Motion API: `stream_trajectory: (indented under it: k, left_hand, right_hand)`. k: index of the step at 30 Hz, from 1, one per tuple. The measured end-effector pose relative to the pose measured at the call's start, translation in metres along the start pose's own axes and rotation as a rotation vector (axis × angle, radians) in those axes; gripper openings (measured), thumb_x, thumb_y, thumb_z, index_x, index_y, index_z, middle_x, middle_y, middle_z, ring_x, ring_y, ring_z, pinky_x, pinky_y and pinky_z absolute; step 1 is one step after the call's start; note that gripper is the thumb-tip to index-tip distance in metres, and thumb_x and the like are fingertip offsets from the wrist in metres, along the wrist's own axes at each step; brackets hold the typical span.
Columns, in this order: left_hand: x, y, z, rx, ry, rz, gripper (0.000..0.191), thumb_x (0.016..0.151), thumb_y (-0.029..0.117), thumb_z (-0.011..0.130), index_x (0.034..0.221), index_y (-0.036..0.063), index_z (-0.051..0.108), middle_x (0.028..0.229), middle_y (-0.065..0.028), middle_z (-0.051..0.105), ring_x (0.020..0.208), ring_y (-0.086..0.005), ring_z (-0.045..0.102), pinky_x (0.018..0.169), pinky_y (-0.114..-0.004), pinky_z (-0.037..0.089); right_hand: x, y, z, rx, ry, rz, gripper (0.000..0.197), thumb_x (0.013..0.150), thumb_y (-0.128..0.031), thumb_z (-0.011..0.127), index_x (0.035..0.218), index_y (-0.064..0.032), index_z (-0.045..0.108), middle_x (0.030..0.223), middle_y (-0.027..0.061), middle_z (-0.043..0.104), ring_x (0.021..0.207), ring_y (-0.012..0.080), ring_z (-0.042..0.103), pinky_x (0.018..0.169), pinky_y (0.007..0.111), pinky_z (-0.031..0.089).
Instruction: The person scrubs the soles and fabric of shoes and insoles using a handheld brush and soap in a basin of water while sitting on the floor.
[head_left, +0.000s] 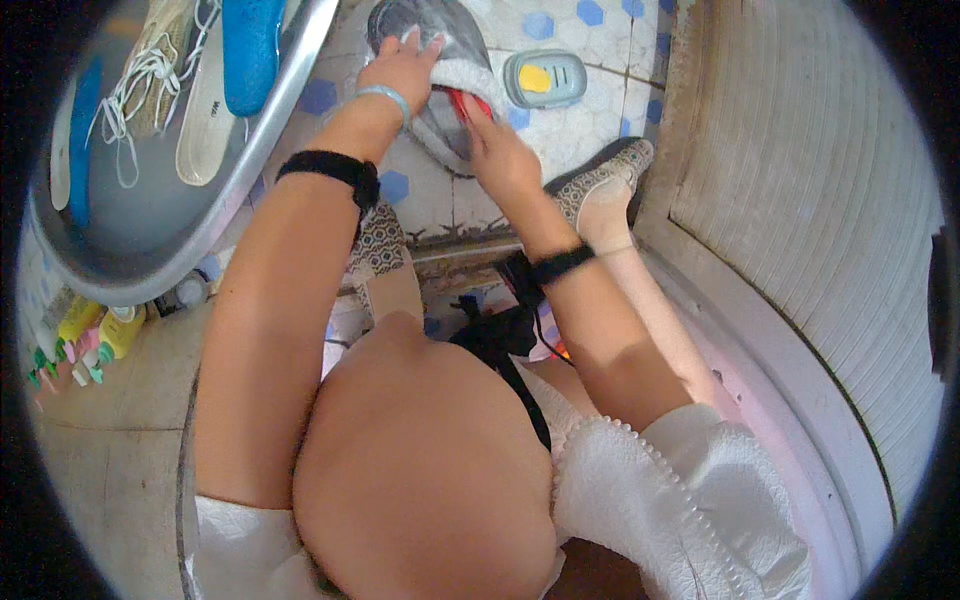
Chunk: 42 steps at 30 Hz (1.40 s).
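Note:
A wet grey shoe (459, 34) with a pale rim lies on the tiled floor in front of me. My left hand (397, 71) presses on its upper side, fingers spread and tips whitish with foam. In my right hand (502, 154) is a red brush (480, 106), its head partly inside the shoe's opening, so the bristles are hidden. Just right of the shoe sits a grey-green soap dish (571, 79) holding a piece of yellow soap (534, 78).
At the left stands a large metal basin (165, 274) with a laced shoe (154, 82), blue insoles (251, 56) and a white insole (204, 142). Clothes pegs (90, 352) and a yellow bottle (121, 330) are below it. A ribbed door (810, 187) borders the right. My patterned shoes straddle a floor ledge.

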<state>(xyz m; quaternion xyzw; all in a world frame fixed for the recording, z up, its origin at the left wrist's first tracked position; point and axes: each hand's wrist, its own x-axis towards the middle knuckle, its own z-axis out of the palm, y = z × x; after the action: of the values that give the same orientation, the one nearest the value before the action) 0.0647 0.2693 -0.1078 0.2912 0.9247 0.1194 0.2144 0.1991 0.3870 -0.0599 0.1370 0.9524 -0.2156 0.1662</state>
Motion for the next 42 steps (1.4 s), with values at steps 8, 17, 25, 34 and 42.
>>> stream_trajectory:
  k: [8, 17, 25, 34, 42]
  left_hand:
    - [-0.003, 0.012, -0.02, -0.015, -0.093, 0.003, 0.055, 0.082, 0.006, 0.039, 0.134, 0.0214, 0.029, 0.141, -0.0093, 0.023, 0.124, -0.0292, 0.03, 0.093, -0.039, 0.04]
    - [-0.014, 0.005, -0.023, -0.135, -0.178, 0.011, 0.084, 0.069, 0.021, 0.067, 0.137, 0.0101, 0.019, 0.143, -0.0173, 0.007, 0.127, -0.0365, 0.022, 0.105, -0.04, 0.022]
    - [-0.076, -0.006, -0.086, -0.217, -0.066, 0.099, 0.067, 0.076, 0.028, 0.061, 0.13, 0.0028, 0.031, 0.136, -0.0225, 0.025, 0.118, -0.039, 0.035, 0.099, -0.039, 0.032]
    - [-0.111, -0.014, -0.126, -0.199, -0.051, 0.12, 0.062, 0.08, 0.031, 0.055, 0.129, 0.0012, 0.032, 0.135, -0.0248, 0.026, 0.122, -0.0367, 0.033, 0.101, -0.036, 0.029]
    - [-0.131, -0.035, -0.12, -0.174, -0.061, 0.081, 0.061, 0.08, 0.031, 0.054, 0.129, 0.0015, 0.033, 0.134, -0.0241, 0.028, 0.121, -0.0359, 0.034, 0.101, -0.035, 0.029]
  right_hand:
    - [0.007, -0.004, 0.01, -0.003, 0.178, -0.017, 0.039, 0.083, -0.017, 0.046, 0.122, -0.0208, 0.044, 0.077, 0.023, 0.056, 0.06, 0.0383, 0.057, 0.051, 0.044, 0.046]
    - [-0.002, -0.017, -0.001, 0.263, -0.101, 0.104, 0.043, 0.089, -0.021, 0.036, 0.131, -0.0149, 0.033, 0.11, 0.0235, 0.052, 0.098, 0.0379, 0.052, 0.084, 0.041, 0.041]
    - [-0.041, -0.022, 0.008, 0.319, -0.184, 0.092, 0.043, 0.089, -0.027, 0.028, 0.128, -0.0094, 0.035, 0.108, 0.0246, 0.053, 0.096, 0.0402, 0.053, 0.082, 0.045, 0.041]
    - [-0.051, -0.016, 0.019, 0.333, -0.128, 0.252, 0.041, 0.086, -0.025, 0.033, 0.121, -0.0041, 0.041, 0.106, 0.0257, 0.054, 0.097, 0.0397, 0.052, 0.083, 0.045, 0.041]
    - [-0.053, -0.037, 0.024, 0.373, -0.187, 0.341, 0.04, 0.086, -0.024, 0.033, 0.12, -0.0053, 0.042, 0.116, 0.0243, 0.049, 0.106, 0.0374, 0.049, 0.09, 0.043, 0.038]
